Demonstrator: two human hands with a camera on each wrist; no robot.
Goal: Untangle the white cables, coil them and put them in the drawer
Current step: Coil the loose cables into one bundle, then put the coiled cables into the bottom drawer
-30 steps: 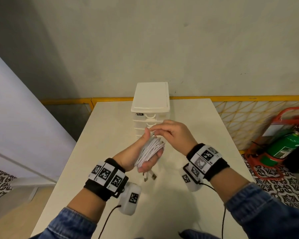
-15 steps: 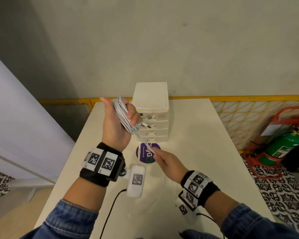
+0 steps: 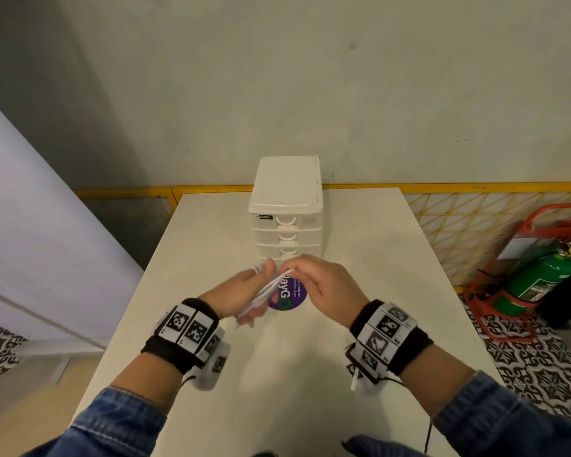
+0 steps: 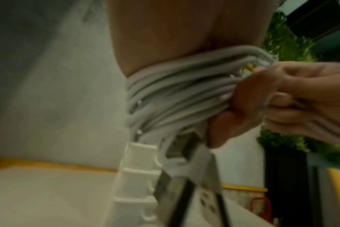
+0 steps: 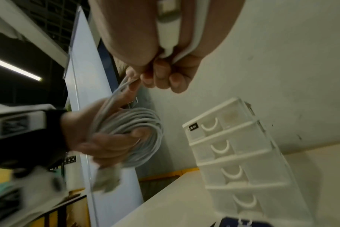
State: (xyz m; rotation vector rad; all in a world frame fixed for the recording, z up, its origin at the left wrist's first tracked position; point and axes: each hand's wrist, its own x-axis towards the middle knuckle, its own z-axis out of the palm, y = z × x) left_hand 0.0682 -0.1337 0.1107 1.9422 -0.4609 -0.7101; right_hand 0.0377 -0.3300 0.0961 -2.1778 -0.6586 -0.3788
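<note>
Lowered since before, left hand (image 3: pixel 241 293) grips seemingly diagonal coil (image 3: pixel 267 290).

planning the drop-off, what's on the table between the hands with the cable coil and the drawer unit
In the head view, only a round purple sticker lies on the table between the white cable coil and the drawer unit; all visible drawers are closed.

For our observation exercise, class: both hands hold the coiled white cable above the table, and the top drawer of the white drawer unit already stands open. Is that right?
Not quite. The left hand and right hand do hold the coiled white cable above the table, but the top drawer of the white drawer unit is shut, as are the drawers below it. The right wrist view shows this plainly.
</note>
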